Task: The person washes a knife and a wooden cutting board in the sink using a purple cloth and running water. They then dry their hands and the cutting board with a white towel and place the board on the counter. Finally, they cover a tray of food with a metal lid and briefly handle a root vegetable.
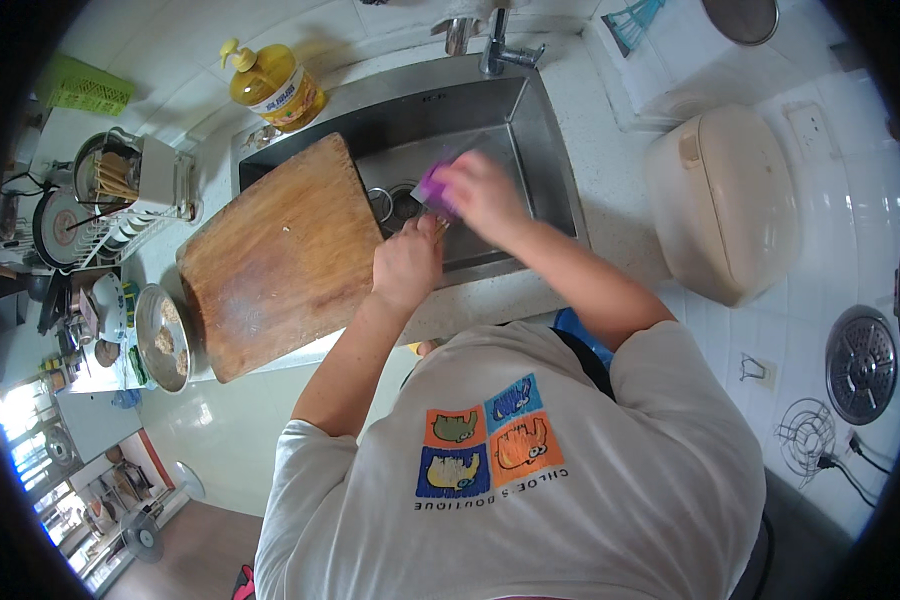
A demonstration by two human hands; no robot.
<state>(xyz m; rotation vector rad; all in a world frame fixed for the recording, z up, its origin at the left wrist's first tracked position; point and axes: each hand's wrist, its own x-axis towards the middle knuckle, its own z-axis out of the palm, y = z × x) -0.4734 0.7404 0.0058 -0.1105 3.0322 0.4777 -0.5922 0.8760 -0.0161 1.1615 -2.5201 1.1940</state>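
Note:
Over the stainless steel sink (487,127), my right hand (474,187) is closed on a purple item (436,187), blurred by motion; a thin blade-like part shows near it, but its kind cannot be told. My left hand (411,255) grips a small tan, stick-like thing (441,228) at the sink's near side, mostly hidden by the fingers. The two hands are close together, the right one farther from my body. A worn wooden cutting board (285,255) lies across the left part of the sink and the counter, just left of my left hand. The sink drain (405,204) shows beyond my left hand.
A yellow pump bottle (279,88) stands behind the board. The chrome faucet (499,49) rises at the sink's back. At the right sits a beige rice cooker (724,202). A metal bowl (163,337) with pale lumps and a dish rack (105,232) are at the left.

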